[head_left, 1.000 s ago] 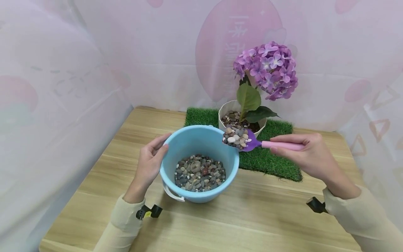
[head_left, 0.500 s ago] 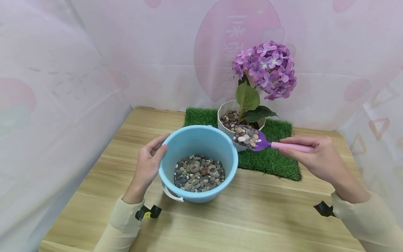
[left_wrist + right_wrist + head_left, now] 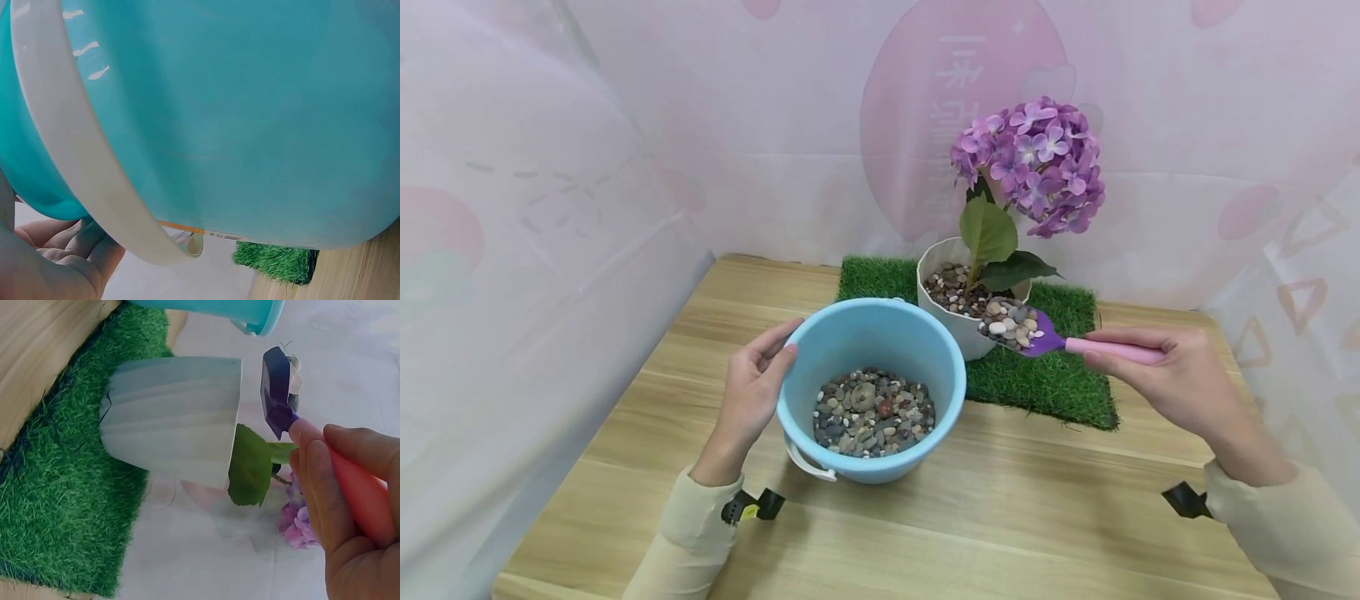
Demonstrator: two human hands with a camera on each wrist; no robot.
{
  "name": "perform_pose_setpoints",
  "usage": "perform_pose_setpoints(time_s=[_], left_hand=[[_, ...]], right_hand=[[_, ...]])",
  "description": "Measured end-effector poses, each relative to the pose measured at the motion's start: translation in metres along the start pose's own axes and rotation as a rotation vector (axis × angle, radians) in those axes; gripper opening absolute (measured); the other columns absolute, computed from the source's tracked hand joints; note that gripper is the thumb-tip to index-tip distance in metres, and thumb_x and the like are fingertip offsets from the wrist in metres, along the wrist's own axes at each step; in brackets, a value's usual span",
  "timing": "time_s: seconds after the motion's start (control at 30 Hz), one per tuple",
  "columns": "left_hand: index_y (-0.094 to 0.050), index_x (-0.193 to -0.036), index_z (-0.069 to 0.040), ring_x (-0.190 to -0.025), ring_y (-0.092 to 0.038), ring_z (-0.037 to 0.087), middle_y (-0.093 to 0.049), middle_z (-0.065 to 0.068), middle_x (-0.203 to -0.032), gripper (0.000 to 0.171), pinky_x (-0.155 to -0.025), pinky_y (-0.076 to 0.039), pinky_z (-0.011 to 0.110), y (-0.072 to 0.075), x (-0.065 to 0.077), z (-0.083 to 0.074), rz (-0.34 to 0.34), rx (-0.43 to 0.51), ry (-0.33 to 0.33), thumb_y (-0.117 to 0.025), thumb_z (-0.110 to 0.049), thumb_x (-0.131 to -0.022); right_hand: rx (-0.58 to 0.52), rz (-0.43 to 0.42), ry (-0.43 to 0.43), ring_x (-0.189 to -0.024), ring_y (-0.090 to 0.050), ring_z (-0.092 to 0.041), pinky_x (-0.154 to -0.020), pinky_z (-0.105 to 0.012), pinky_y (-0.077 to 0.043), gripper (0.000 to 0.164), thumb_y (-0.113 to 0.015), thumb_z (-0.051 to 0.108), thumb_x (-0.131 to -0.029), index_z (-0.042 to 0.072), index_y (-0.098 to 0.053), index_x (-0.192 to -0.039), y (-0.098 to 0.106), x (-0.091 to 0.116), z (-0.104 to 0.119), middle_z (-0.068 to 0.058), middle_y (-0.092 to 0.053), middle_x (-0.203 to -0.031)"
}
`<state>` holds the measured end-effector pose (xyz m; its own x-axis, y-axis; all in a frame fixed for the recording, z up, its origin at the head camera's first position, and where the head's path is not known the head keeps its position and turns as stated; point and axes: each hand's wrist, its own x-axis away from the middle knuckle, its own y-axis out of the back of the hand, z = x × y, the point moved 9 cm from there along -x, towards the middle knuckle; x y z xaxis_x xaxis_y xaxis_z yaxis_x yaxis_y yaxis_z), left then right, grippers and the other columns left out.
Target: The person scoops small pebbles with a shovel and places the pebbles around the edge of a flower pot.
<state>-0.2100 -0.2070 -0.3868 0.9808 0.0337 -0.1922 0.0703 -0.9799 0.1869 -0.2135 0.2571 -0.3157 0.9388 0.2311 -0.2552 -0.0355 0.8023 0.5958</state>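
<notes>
The bucket [image 3: 871, 472] is open on top, so there is room to go straight down to the stones [image 3: 876, 412]. The left grip [image 3: 758, 379] takes up the left side of its rim, and the white handle [image 3: 808, 462] sticks out below. The pot [image 3: 973, 337] stands close by, so the space between the two is tight. Big leaves [image 3: 988, 232] and the flowers [image 3: 1037, 167] block the pot from above, mostly at the back and right. The scoop [image 3: 1047, 336] and right grip [image 3: 1183, 383] fill its front right. There is lots of room over the worktop [image 3: 1000, 517] in front.
</notes>
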Motion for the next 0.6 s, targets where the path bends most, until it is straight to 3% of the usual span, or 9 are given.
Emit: perform_pose_setpoints(time_s=[0.1,0.17,0.27,0.37,0.5,0.6], left_hand=[[-0.054,-0.148,0.007,-0.131,-0.065,0.039,-0.062,0.025,-0.147,0.042,-0.097,-0.063,0.032,0.000,0.000,0.000,-0.003,0.001,-0.002,-0.051,-0.010,-0.110],[-0.054,-0.148,0.007,-0.131,-0.065,0.039,-0.062,0.025,-0.147,0.042,-0.097,-0.063,0.032,0.000,0.000,0.000,-0.004,-0.001,-0.005,-0.051,-0.010,-0.110],[-0.055,-0.148,0.006,-0.130,-0.066,0.039,-0.063,0.026,-0.146,0.041,-0.096,-0.064,0.031,0.000,0.000,-0.001,-0.006,-0.003,-0.008,-0.051,-0.009,-0.110],[-0.055,-0.148,0.006,-0.129,-0.066,0.039,-0.063,0.026,-0.146,0.041,-0.096,-0.064,0.031,0.001,0.001,-0.001,-0.007,-0.003,-0.008,-0.051,-0.009,-0.110],[-0.056,-0.148,0.005,-0.129,-0.066,0.038,-0.063,0.025,-0.146,0.041,-0.096,-0.064,0.031,0.001,0.001,0.000,-0.009,-0.007,-0.007,-0.051,-0.009,-0.110],[-0.055,-0.148,0.006,-0.129,-0.066,0.039,-0.063,0.026,-0.146,0.041,-0.095,-0.064,0.031,0.001,0.001,0.000,-0.010,-0.006,-0.005,-0.052,-0.010,-0.110]], right_hand=[[0.019,-0.014,0.034,-0.087,-0.079,-0.003,-0.068,-0.016,-0.065,0.027,-0.083,0.002,-0.089,0.009,-0.082,-0.115,0.003,-0.001,-0.001,0.013,-0.081,-0.109],[0.049,-0.032,0.035,-0.085,-0.078,-0.001,-0.054,-0.013,-0.059,0.028,-0.084,0.004,-0.088,0.013,-0.083,-0.115,0.006,-0.001,-0.003,0.015,-0.081,-0.107],[0.084,-0.050,0.019,-0.082,-0.078,0.002,-0.035,-0.018,-0.040,0.028,-0.086,0.008,-0.088,0.015,-0.083,-0.114,0.011,-0.001,-0.007,0.022,-0.080,-0.103],[0.058,-0.043,0.004,-0.083,-0.077,0.002,-0.041,-0.013,-0.049,0.026,-0.083,0.005,-0.090,0.009,-0.082,-0.116,0.014,-0.002,-0.011,0.026,-0.078,-0.105],[0.027,-0.033,-0.004,-0.087,-0.078,0.001,-0.050,-0.015,-0.058,0.025,-0.080,0.002,-0.091,0.003,-0.080,-0.117,0.016,-0.004,-0.014,0.028,-0.077,-0.108],[0.029,-0.032,0.002,-0.088,-0.077,0.003,-0.044,-0.017,-0.054,0.025,-0.080,0.002,-0.092,0.003,-0.080,-0.116,0.017,-0.005,-0.016,0.029,-0.076,-0.109]])
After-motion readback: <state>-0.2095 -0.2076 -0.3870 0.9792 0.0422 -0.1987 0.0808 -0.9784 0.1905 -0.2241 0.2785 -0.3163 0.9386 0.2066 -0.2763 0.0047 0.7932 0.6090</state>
